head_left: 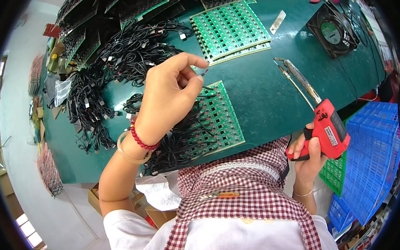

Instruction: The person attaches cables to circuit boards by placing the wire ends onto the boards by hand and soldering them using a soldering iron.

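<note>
My left hand (165, 97) is raised over the bench, thumb and forefinger pinching a thin black cable whose reddish wire end (204, 72) sticks out by the fingertips. Below it lies a green circuit board panel (224, 117) with rows of small parts. Black cables (176, 146) run onto its left side, partly hidden behind my hand and wrist. My right hand (306, 154) grips the handle of a red and black soldering gun (327, 130). The gun's metal tip and thin feed tube point up and left, apart from the panel.
Stacked green circuit panels (231, 29) lie farther back. A heap of black cables (130, 50) with white-tipped plugs covers the left of the green bench (270, 95). A black fan (333, 31) stands at the back right. Blue plastic baskets (372, 140) are beside the bench on the right.
</note>
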The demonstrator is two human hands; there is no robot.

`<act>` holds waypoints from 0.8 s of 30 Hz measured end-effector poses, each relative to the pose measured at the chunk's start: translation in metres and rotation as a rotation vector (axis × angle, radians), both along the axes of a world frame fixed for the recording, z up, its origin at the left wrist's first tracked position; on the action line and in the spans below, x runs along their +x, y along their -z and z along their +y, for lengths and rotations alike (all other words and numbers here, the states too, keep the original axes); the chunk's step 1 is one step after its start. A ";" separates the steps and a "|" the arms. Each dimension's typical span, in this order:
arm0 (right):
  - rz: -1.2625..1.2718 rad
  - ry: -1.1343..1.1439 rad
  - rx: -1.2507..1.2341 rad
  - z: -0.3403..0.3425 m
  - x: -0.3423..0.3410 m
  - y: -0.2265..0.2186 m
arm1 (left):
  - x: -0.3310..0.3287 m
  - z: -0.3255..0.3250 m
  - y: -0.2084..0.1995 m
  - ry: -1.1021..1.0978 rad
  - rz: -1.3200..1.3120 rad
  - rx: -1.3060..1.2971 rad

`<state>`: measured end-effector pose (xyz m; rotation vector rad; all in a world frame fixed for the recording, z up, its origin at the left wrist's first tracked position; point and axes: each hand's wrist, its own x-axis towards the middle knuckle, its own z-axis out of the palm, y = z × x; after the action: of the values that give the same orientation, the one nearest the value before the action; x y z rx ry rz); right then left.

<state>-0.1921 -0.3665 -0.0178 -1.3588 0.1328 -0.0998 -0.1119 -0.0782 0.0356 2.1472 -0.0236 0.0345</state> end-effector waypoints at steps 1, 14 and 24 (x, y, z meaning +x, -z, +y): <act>0.001 0.004 -0.002 -0.001 0.000 0.000 | 0.001 -0.001 0.004 0.009 0.029 -0.016; -0.018 -0.028 -0.009 -0.002 0.000 0.004 | -0.002 -0.006 0.002 -0.075 0.285 -0.246; 0.031 -0.019 0.020 0.002 -0.001 0.002 | -0.002 0.003 -0.003 -0.051 0.400 -0.391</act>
<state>-0.1934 -0.3645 -0.0194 -1.3418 0.1460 -0.0612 -0.1138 -0.0754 0.0384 1.7309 0.2516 -0.3346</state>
